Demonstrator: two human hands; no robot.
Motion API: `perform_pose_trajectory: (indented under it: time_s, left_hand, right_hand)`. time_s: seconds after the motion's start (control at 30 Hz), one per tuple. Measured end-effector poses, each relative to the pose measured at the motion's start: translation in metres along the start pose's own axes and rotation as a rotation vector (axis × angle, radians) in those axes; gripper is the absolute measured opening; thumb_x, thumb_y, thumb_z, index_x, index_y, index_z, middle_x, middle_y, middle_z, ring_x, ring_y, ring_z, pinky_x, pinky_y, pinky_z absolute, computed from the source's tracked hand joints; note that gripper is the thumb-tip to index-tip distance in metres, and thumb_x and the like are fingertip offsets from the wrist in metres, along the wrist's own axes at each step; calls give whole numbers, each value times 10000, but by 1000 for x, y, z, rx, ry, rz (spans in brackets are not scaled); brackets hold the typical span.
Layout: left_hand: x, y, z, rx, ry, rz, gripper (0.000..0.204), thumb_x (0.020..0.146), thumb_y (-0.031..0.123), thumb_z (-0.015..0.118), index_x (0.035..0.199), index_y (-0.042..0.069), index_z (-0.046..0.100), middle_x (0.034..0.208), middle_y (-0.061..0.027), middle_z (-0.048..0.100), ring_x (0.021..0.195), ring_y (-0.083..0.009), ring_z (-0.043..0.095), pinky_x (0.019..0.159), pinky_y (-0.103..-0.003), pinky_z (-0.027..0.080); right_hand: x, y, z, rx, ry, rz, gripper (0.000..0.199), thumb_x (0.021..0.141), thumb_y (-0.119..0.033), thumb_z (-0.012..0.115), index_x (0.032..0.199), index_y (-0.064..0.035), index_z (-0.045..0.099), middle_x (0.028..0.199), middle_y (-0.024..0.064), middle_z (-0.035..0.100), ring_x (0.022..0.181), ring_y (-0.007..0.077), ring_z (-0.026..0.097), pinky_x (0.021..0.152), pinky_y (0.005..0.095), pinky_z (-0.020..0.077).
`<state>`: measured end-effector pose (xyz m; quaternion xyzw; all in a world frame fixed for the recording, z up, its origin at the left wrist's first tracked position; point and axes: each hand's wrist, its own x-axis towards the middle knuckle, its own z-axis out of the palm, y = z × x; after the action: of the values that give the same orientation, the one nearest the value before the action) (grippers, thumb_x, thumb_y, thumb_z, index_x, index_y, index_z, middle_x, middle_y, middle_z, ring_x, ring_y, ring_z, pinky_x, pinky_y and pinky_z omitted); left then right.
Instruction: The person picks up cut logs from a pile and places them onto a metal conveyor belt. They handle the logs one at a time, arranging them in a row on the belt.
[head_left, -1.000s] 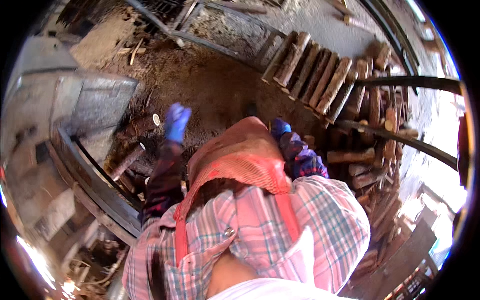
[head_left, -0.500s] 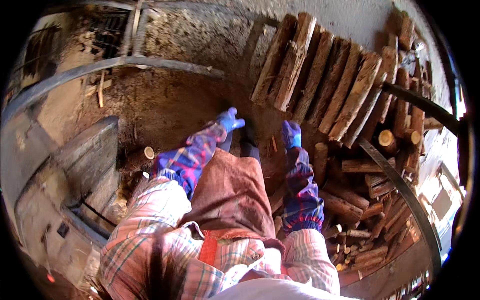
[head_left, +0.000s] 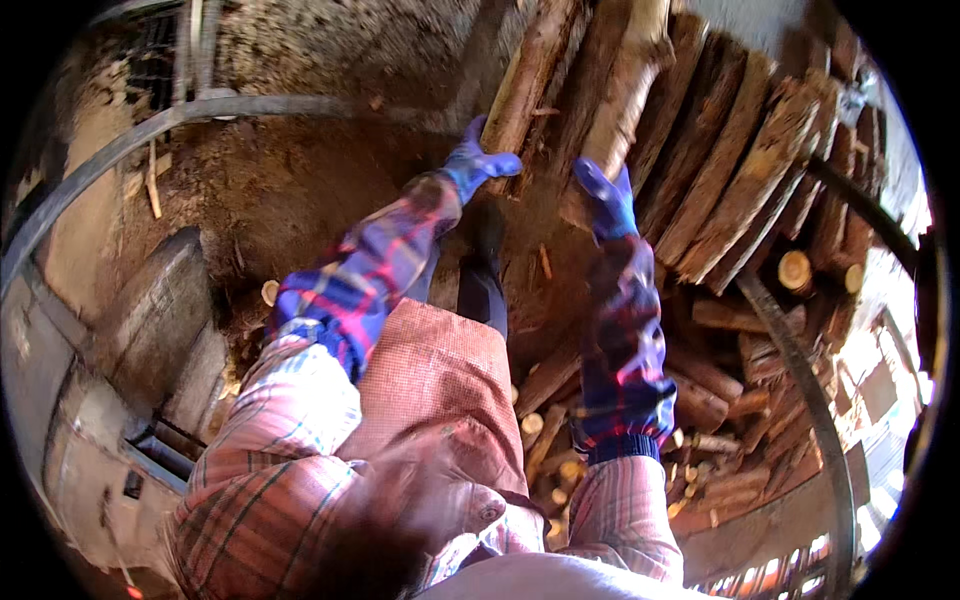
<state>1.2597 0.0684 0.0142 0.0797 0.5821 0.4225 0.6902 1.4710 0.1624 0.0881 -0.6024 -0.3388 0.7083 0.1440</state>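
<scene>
My left hand [head_left: 480, 164], in a blue-purple glove, has thumb and fingers spread at the near end of a bark-covered log [head_left: 530, 85]. The thumb lies across in front of that end, and I cannot tell whether the glove touches the wood. My right hand [head_left: 608, 198], gloved alike, is open at the near end of a paler log [head_left: 630, 90], its fingers apart over or against the wood. Neither hand is closed round a log. Both logs lie side by side at the left of a row of logs [head_left: 715, 150].
A curved metal bar [head_left: 270, 108] crosses the far left, and dark metal strips [head_left: 810, 390] stand on the right. Shorter cut logs [head_left: 700, 395] are heaped at the near right. A worn box-like structure [head_left: 150, 320] is at the left; brown ground [head_left: 330, 190] lies ahead.
Both hands have reached forward from short of the row to the near ends of two logs. The view has shifted, bringing the log row nearer. The logs' own movement is unclear.
</scene>
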Motion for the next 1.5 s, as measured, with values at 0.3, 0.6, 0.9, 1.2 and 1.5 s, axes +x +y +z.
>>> perform_pose_trajectory:
  time_s: [0.3,0.6,0.9,1.2,1.5]
  left_hand:
    - [-413,145,9,-952,-248,-93,519,842,325,627,1201,-32,514,1102,-187,602,999,-303,601,866,-448,502]
    - [-627,37,26,-1162,-27,488,489,817,342,664,1159,15,539,1033,-160,635,896,-258,641,800,-415,533]
    - [-898,-152,106,-714,1471,868,859,707,284,772,1391,25,322,1282,-114,495,1152,-205,494,969,-366,410]
    - [-1132,-283,109,316,2364,376,754,750,232,727,1383,69,350,1236,-137,515,1121,-250,506,991,-368,396]
    - [-1135,-403,-45,235,1849,-303,856,699,508,688,1409,178,343,1195,-268,518,1078,-412,538,885,-425,454]
  right_hand:
    - [-262,-90,28,46,-281,105,429,916,-313,531,1224,-15,532,1130,113,594,1034,223,559,910,354,433]
    - [-326,-36,128,-487,-910,342,352,872,-259,595,1137,-27,583,964,105,647,851,245,636,786,377,519]
    - [-454,52,283,-840,-1318,388,303,872,-243,596,1097,-40,602,984,93,645,850,225,624,775,363,509]
    - [-667,119,354,-792,-1409,66,315,821,-213,650,1063,-27,572,912,54,633,770,170,613,692,288,502]
    - [-867,78,439,-439,-1750,-517,584,732,-73,732,1240,-31,449,1008,91,602,881,185,601,744,299,506]
